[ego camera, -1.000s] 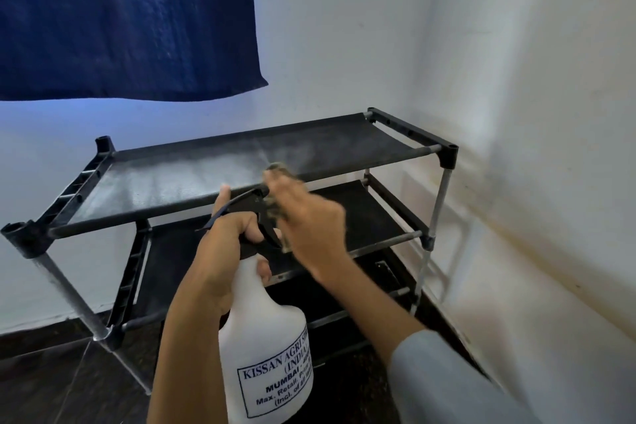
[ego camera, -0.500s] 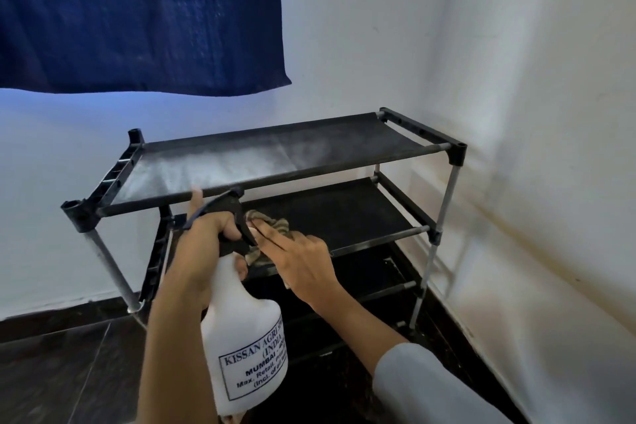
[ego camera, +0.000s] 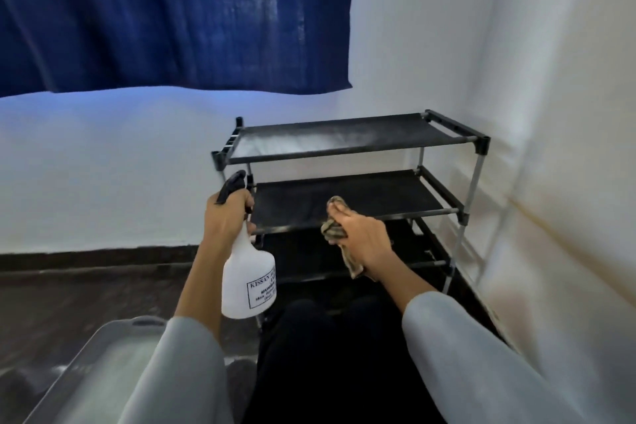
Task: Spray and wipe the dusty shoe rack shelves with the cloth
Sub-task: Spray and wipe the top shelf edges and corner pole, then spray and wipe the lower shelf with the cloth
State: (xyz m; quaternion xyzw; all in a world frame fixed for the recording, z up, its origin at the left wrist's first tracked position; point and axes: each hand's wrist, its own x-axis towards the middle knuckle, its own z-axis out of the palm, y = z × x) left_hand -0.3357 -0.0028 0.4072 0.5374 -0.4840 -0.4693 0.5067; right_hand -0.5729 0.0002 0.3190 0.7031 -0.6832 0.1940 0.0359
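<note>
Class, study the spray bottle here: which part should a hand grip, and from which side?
Grip the narrow neck under the black trigger head, as the left hand does on the spray bottle, coming from behind the nozzle. The body is wide and smooth; the neck fits curled fingers and leaves the trigger reachable.

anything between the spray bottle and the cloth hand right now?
Head view: no object. Between the spray bottle and the right hand gripping the cloth, only the shoe rack's middle shelf shows behind the gap.

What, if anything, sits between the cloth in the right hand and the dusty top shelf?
Nothing visible. The right hand holds the cloth in front of the middle shelf; the top shelf above holds only pale dust or spray.
</note>
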